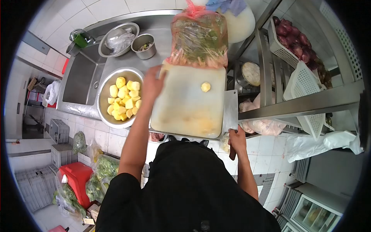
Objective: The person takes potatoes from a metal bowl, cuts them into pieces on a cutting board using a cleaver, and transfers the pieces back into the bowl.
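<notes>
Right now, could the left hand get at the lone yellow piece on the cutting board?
Probably yes. The left hand is at the left edge of the cutting board, with only board between it and the yellow piece; the cleaver in the right hand is off to the right.

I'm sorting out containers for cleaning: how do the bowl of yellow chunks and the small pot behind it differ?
The bowl is wide, while the pot is much narrower. The bowl holds many yellow chunks; the pot holds small dark bits, too small to identify. The bowl sits nearer the front, the pot farther back. Both are round, open and silvery.
</notes>
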`<state>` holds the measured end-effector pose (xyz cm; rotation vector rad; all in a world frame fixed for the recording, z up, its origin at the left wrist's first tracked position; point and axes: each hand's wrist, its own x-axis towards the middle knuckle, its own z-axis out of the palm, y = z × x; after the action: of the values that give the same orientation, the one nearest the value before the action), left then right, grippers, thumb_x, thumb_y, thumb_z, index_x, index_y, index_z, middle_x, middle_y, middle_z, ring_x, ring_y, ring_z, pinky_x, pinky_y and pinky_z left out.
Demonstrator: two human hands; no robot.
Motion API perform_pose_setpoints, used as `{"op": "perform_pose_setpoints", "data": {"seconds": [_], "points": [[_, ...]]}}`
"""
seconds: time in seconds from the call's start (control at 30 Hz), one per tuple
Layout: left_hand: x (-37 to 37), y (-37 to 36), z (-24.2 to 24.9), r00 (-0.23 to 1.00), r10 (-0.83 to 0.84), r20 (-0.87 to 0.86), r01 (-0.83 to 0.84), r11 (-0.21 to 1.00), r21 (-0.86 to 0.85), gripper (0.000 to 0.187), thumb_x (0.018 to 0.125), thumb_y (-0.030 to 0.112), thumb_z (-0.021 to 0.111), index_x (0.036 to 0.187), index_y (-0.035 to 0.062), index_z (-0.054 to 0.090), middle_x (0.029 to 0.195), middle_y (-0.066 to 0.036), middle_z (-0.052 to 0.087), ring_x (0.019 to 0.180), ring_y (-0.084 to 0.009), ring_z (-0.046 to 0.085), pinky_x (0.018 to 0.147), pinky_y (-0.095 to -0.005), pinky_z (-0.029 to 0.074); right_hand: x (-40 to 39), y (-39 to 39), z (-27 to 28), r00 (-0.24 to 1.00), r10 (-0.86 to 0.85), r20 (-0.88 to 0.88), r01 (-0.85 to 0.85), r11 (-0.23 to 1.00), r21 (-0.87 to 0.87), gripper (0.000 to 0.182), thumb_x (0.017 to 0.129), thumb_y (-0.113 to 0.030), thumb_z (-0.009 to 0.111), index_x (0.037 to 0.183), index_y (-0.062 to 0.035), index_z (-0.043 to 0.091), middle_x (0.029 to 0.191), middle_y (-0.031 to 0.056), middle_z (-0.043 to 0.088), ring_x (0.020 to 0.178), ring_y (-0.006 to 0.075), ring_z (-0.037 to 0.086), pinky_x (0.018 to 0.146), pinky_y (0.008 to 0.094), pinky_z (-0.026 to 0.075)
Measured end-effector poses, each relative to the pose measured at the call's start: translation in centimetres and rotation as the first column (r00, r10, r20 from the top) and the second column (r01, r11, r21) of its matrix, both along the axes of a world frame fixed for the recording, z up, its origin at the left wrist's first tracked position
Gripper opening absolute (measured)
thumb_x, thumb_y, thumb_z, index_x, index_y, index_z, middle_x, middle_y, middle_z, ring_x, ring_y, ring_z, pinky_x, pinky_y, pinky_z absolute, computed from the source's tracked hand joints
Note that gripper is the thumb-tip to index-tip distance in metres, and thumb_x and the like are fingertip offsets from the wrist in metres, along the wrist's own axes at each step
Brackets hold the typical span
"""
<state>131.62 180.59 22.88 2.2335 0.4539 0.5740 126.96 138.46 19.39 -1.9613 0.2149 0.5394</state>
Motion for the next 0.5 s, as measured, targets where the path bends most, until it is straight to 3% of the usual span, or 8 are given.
{"op": "perform_pose_setpoints", "data": {"seconds": [0.07,0.1,0.13,0.23,0.3,0.43,0.5], "points": [[3.2,-6.1,-2.5,0.965,-0.257,-0.057,0.256,0.966,-0.038,0.044,0.094,0.030,0.068,0.134,0.0126,0.063,0.138,-0.015,0.060,0.122,-0.0403,0.058,0.103,-0.0463,0.048,0.1,0.3,0.8,1.000,-0.026,0.010,0.026,0.999,0.037,0.021,0.094,-0.015,0.058,0.106,0.0025,0.060,0.065,0.0077,0.059,0.047,0.0156,0.056,0.047,0.0335,0.046],[4.3,-8.9,-3.1,0.930,-0.346,-0.123,0.361,0.921,0.146,0.043,0.094,0.028,0.066,0.135,0.0154,0.062,0.141,-0.016,0.057,0.122,-0.0397,0.057,0.102,-0.0461,0.050,0.1,0.5,1.2,0.999,-0.036,0.011,0.036,0.999,0.036,0.021,0.094,-0.015,0.058,0.106,0.0025,0.060,0.065,0.0077,0.059,0.047,0.0156,0.056,0.047,0.0335,0.046],[5.4,-11.4,-4.4,0.914,-0.372,-0.162,0.403,0.878,0.259,0.045,0.093,0.026,0.065,0.137,0.0168,0.061,0.143,-0.017,0.055,0.120,-0.0402,0.057,0.100,-0.0475,0.051,0.1,0.7,1.7,1.000,-0.027,0.012,0.027,0.999,0.019,0.020,0.095,-0.015,0.058,0.105,0.0021,0.060,0.065,0.0060,0.057,0.046,0.0144,0.055,0.046,0.0322,0.045],[6.8,-14.7,-7.8,0.883,-0.374,-0.285,0.461,0.807,0.369,0.045,0.090,0.022,0.066,0.135,0.0165,0.062,0.136,-0.018,0.058,0.116,-0.0424,0.058,0.097,-0.0494,0.053,-0.4,0.9,2.0,0.999,-0.003,0.036,0.003,1.000,0.006,0.019,0.095,-0.014,0.058,0.106,0.0016,0.060,0.064,0.0049,0.057,0.046,0.0135,0.055,0.046,0.0312,0.045],[6.9,-14.5,-9.7,0.840,-0.386,-0.382,0.507,0.809,0.298,0.047,0.084,0.017,0.068,0.131,0.0150,0.063,0.127,-0.018,0.062,0.111,-0.0410,0.061,0.094,-0.0485,0.055,-0.9,0.6,1.1,1.000,-0.006,0.002,0.006,1.000,0.014,0.026,0.094,-0.015,0.057,0.113,0.0019,0.061,0.066,0.0073,0.059,0.047,0.0158,0.057,0.045,0.0328,0.047],[2.5,-12.9,-7.6,0.832,-0.402,-0.382,0.499,0.843,0.200,0.047,0.078,0.015,0.071,0.125,0.0118,0.065,0.121,-0.018,0.063,0.104,-0.0399,0.064,0.090,-0.0474,0.056,-1.8,-0.2,-0.5,1.000,-0.019,-0.004,0.020,0.999,0.049,0.026,0.095,-0.015,0.058,0.114,0.0015,0.062,0.066,0.0064,0.059,0.046,0.0149,0.057,0.044,0.0327,0.047],[-0.5,-10.8,-6.3,0.922,-0.335,-0.192,0.343,0.939,0.008,0.046,0.077,0.011,0.071,0.123,0.0091,0.065,0.119,-0.019,0.064,0.101,-0.0368,0.066,0.086,-0.0446,0.057,-1.9,-0.6,-1.0,1.000,-0.002,-0.014,0.003,0.999,0.052,0.025,0.095,-0.014,0.058,0.114,0.0016,0.062,0.066,0.0064,0.059,0.046,0.0145,0.056,0.044,0.0324,0.047]]}}
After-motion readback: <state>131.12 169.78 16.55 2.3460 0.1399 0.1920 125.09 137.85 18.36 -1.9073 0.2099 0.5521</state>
